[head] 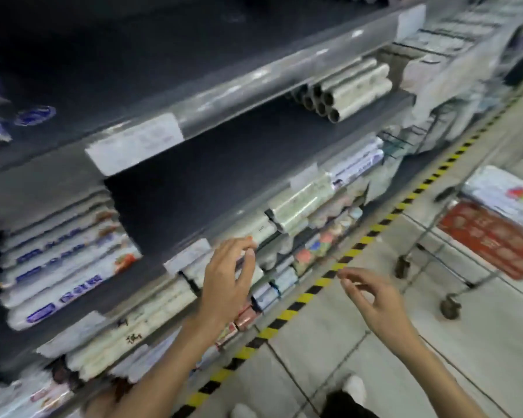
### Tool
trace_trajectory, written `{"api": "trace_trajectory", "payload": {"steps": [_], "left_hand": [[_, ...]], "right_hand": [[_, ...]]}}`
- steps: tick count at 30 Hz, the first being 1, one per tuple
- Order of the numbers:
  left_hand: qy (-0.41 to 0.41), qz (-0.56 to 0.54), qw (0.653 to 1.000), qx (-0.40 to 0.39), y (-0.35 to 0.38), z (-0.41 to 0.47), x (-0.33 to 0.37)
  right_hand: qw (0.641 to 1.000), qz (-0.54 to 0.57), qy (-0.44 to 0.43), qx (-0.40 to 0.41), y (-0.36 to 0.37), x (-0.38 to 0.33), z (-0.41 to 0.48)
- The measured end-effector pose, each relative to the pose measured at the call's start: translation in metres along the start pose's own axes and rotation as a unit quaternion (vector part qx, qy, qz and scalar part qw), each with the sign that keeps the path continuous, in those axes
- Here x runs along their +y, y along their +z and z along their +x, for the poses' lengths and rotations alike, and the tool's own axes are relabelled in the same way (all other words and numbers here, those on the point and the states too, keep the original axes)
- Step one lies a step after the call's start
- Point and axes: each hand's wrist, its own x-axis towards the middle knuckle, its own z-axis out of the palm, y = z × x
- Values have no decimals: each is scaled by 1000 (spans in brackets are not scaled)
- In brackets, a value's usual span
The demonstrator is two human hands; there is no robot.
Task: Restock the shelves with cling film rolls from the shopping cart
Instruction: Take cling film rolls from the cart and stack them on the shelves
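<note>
Left hand (227,274) spreads loosely at the edge of the shelf (209,182); right hand (375,300) hangs half-curled, both empty. Stacked cling film rolls (349,92) lie well above-right, bare dark board beside them.

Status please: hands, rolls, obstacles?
Left hand open by dark grey shelf; right hand open, empty. Clear cling film rolls stacked on it. No obstacle seen.

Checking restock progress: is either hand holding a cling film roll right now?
No, the left hand and the right hand are both open and hold nothing.
</note>
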Motion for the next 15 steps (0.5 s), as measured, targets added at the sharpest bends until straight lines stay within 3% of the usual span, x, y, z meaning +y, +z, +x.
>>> {"api": "trace_trajectory", "payload": {"steps": [3, 7, 11, 15], "left_hand": [[-54, -34, 988, -143, 93, -1, 16], [-78, -58, 965, -243, 202, 1, 51], [4, -38, 937, -346, 283, 4, 85], [69, 7, 917, -393, 340, 21, 109]], "right_hand": [[994, -1, 88, 68, -57, 64, -42], [974, -33, 178, 139, -139, 131, -85], [948, -42, 246, 199, -209, 173, -115], [936, -46, 268, 224, -256, 198, -117]]}}
